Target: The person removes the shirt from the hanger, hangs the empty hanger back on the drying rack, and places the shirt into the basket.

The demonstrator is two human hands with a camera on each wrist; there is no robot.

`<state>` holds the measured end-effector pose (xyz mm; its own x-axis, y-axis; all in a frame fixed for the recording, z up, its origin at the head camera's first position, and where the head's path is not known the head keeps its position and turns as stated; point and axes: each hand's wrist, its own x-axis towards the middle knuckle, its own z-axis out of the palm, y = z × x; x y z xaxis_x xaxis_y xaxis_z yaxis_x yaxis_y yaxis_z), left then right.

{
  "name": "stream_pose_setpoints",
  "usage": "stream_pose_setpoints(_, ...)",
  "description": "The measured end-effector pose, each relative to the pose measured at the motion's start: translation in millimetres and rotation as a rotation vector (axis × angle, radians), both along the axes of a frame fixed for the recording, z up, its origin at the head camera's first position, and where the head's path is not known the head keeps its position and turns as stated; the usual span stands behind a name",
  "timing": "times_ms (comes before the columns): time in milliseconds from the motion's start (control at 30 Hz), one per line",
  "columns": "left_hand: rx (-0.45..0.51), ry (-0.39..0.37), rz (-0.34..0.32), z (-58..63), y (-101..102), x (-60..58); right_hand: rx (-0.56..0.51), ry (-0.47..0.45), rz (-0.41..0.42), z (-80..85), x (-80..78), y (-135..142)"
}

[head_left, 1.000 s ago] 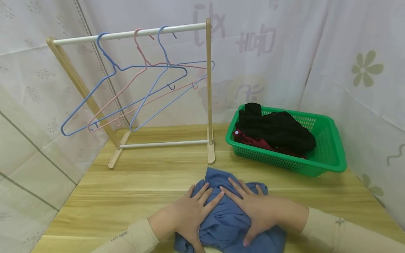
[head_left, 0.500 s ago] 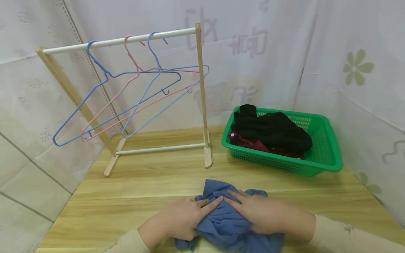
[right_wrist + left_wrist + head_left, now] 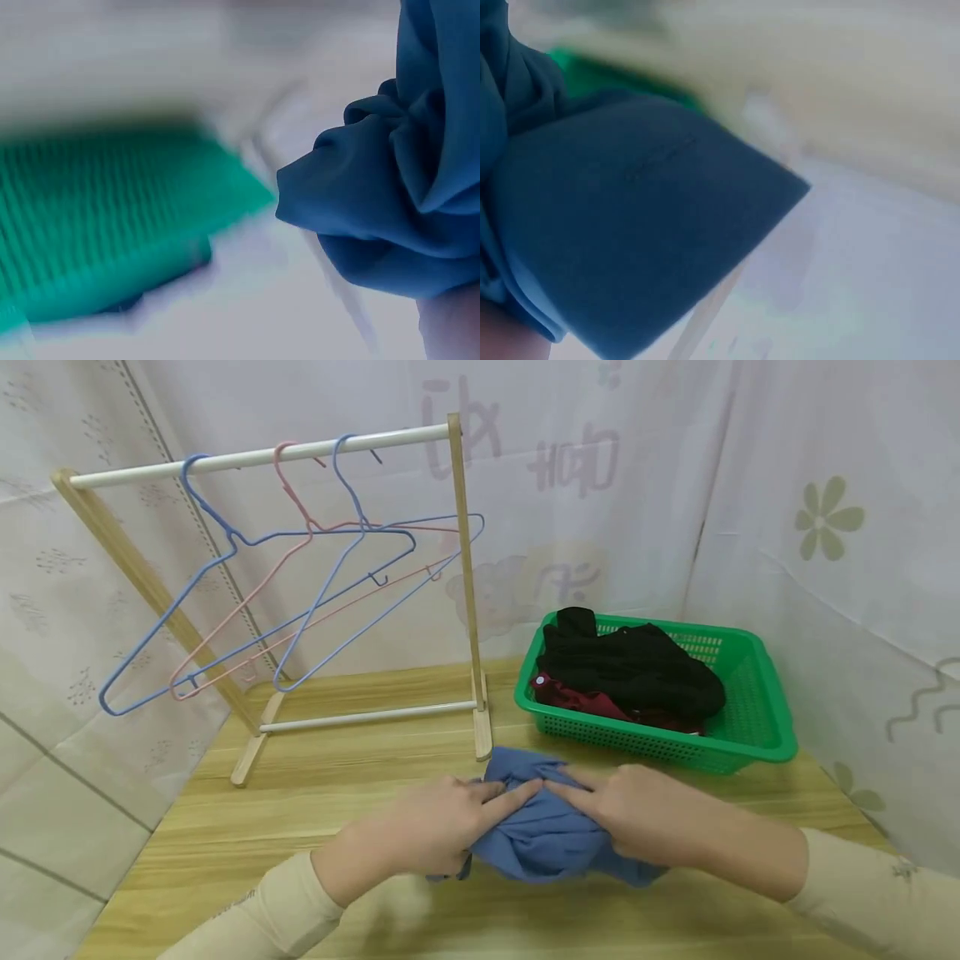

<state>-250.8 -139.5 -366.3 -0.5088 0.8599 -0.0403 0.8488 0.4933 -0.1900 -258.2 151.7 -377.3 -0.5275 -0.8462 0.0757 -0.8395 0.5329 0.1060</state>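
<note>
In the head view a crumpled blue garment (image 3: 540, 839) hangs bunched just above the table's front, its shadow below it. My left hand (image 3: 438, 827) grips its left side and my right hand (image 3: 652, 814) its right, index fingers pointing towards each other at the top. Both thumbs are hidden. In the left wrist view a flat corner of the blue garment (image 3: 645, 225) with a short stitched line sticks out. Gathered folds of the blue garment (image 3: 375, 202) fill the right side of the right wrist view.
Behind the hands at left stands a wooden rack (image 3: 467, 568) holding a blue hanger (image 3: 233, 533), a pink hanger (image 3: 307, 527) and a lighter blue hanger (image 3: 362, 527). A green basket (image 3: 780, 710) at back right holds black clothing (image 3: 637, 672) and dark red clothing (image 3: 581, 697).
The hands lay spread on the blue garment on the table, then curled into it. Now they have lifted it off the tabletop. The head view has shifted a little to the right.
</note>
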Motion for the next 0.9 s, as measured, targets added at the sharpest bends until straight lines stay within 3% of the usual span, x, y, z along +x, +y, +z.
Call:
stream_pose_setpoints(133, 0.082, 0.273, -0.054, 50.3, 16.2, -20.7, -0.098, 0.326, 0.053, 57.6, -16.9, 22.7)
stream_pose_setpoints(233, 0.141, 0.446, -0.059, 82.0, 38.6, -45.9, -0.151, 0.515, 0.061, 96.9, -37.8, 46.5)
stream_pose_setpoints(333, 0.147, 0.517, -0.019, 99.3, 70.4, -75.7, -0.163, 0.588, 0.024, 119.4, -63.5, 75.6)
stream_pose_setpoints(400, 0.119, 0.511, 0.018, 100.9, 93.5, -93.9, -0.163, 0.593, -0.004, 120.9, -78.5, 95.4)
stream_pose_setpoints(467, 0.084, 0.484, 0.051, 93.1, 114.8, -108.4, -0.178, 0.585, -0.014, 110.5, -91.9, 115.3)
stream_pose_setpoints(567, 0.029, 0.425, 0.076, 67.3, 137.7, -124.2, -0.177, 0.521, -0.084, 79.3, -103.3, 139.0)
stream_pose_setpoints(733, -0.041, 0.315, 0.091, 10.6, 147.9, -142.3, -0.059, 0.179, -0.392, 25.0, -106.2, 156.3)
stream_pose_setpoints(800, -0.034, 0.364, 0.054, -3.8, 146.7, -144.9, -0.045, 0.076, -0.474, 13.4, -102.5, 154.9)
stream_pose_setpoints(900, 0.042, 0.565, -0.045, -10.8, 144.9, -145.1, -0.095, 0.08, -0.486, 7.9, -93.4, 147.5)
